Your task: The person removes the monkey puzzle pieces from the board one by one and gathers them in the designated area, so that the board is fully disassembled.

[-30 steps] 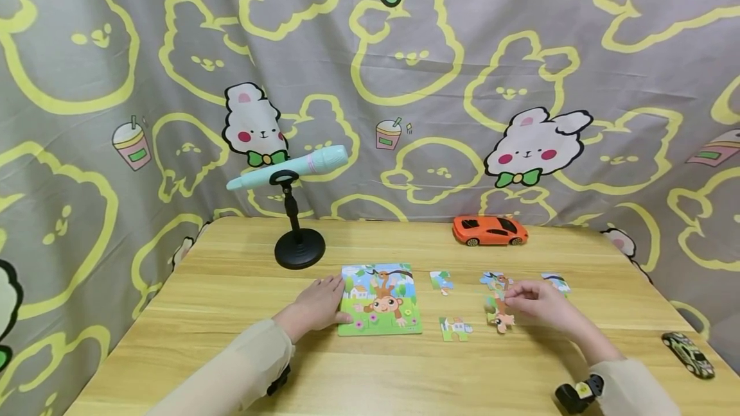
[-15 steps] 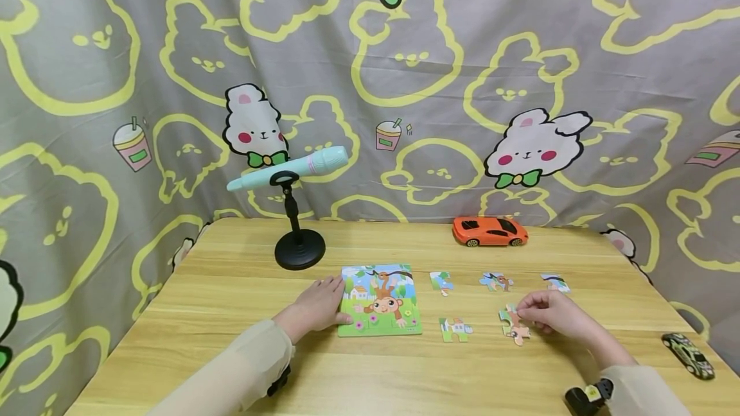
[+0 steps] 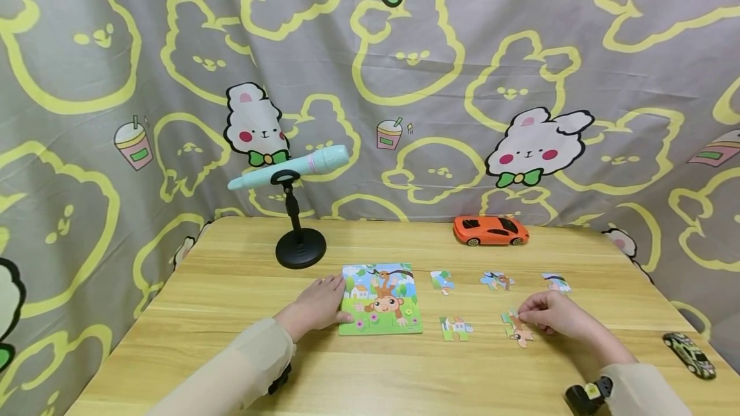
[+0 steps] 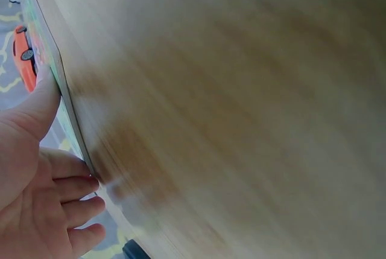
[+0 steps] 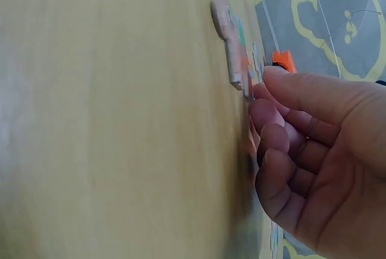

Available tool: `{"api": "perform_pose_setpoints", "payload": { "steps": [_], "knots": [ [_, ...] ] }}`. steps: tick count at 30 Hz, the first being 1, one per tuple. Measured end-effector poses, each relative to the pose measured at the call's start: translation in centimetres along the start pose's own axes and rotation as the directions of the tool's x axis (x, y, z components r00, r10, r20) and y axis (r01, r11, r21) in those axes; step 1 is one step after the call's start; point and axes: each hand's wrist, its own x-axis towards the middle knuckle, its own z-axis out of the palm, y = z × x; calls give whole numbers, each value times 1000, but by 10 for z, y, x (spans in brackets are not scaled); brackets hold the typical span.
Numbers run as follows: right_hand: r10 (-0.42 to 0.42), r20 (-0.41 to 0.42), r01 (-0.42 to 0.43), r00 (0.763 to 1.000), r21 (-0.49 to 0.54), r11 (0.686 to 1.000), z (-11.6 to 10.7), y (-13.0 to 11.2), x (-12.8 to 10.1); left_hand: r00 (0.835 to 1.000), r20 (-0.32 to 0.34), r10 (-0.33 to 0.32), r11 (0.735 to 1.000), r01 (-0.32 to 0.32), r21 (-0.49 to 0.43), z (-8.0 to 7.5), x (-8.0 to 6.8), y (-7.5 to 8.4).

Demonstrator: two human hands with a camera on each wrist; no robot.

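Left hand: the left hand lies flat on the desk, fingers straight, touching the left edge of the puzzle board at centre frame.
Right hand: the right hand, lower right, has curled fingers pinching the monkey piece, which rests on the desk.
Board: the monkey picture looks mostly filled; any gaps are too small to tell.
Loose pieces: four lie right of the board — the pinched one, a house piece, and two upper pieces; a fifth sits farther right.
Progress: judging by this, several pieces are yet to be placed.
Other: an orange toy car stands behind.
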Motion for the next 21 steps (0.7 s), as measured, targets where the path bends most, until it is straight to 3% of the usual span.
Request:
{"api": "perform_pose_setpoints", "payload": {
  "steps": [11,17,21],
  "knots": [
    [-121,-48,117,992,-79,990,3,-25,9,1000,9,-7,1000,7,17,1,2,-1],
    [-120,-86,106,989,-151,983,18,-56,28,1000,6,2,999,-3,35,1,1,0],
    [-178,-55,169,982,-144,975,31,-72,45,1000,-1,4,999,-4,40,0,1,0]
  ]
}}
